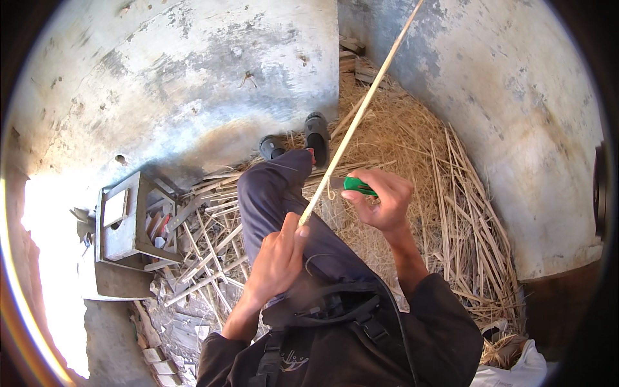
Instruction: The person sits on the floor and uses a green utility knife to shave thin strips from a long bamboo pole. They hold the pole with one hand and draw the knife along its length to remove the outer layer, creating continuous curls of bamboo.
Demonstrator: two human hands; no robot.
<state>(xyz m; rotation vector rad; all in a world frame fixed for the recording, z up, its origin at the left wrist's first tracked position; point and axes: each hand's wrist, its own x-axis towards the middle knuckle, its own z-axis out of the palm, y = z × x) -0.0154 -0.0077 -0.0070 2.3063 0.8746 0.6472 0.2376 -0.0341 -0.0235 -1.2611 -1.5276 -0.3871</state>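
Note:
A long, pale strip of cane or split wood (361,111) slants from my lap up to the top edge of the view. My left hand (278,259) is closed around its lower end, above my thigh. In my right hand (387,200) is a knife with a green handle (359,186), the fingers wrapped round it. The knife's short blade (336,183) meets the side of the strip, and a thin curled shaving (332,193) hangs there. My fingers hide part of the handle.
Loose shavings (400,138) and many split sticks (477,238) cover the floor. A worn wooden stand (122,219) with things inside is at the left. Plastered walls (213,64) rise ahead and at the right. A white sack (516,369) lies at the lower right.

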